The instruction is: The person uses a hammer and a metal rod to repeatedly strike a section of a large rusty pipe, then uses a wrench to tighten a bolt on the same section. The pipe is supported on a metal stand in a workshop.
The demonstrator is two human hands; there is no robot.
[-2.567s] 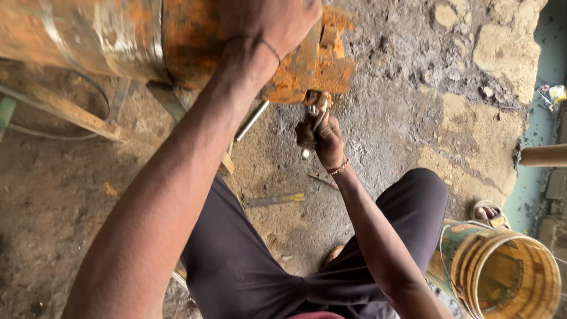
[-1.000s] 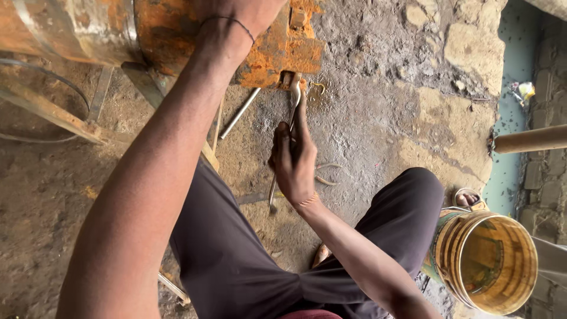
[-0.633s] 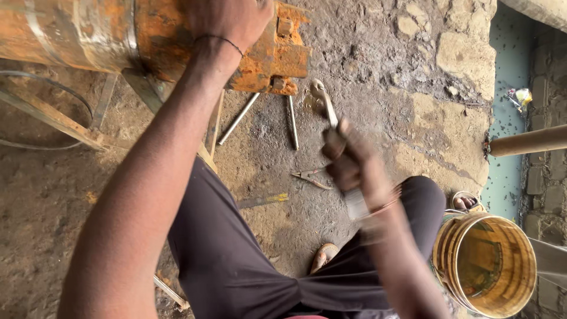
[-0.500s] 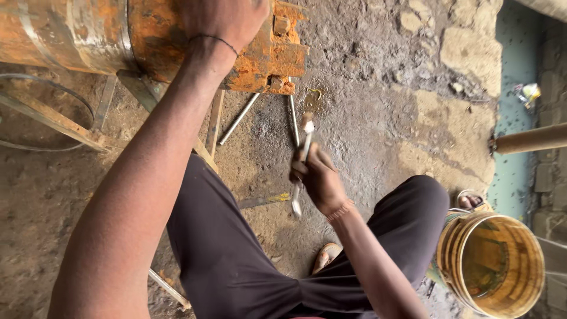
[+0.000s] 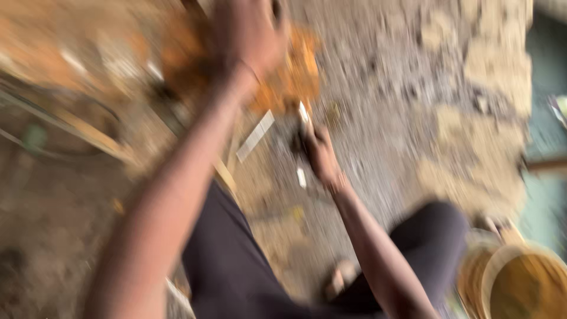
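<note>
Two hands show: the left hand (image 5: 245, 35) on one rusty orange metal piece (image 5: 289, 77), the right hand (image 5: 319, 150) closed around one thin metal tool (image 5: 304, 112). One yellow bucket (image 5: 520, 283). One pale flat strip (image 5: 255, 136).

The frame is heavily motion-blurred. The floor (image 5: 384, 88) is rough grey concrete with pale, broken patches toward the right. A teal wall (image 5: 546, 71) runs along the right edge. A yellow bucket (image 5: 520, 283) stands at lower right. Daylight is even; fine detail cannot be resolved.
</note>
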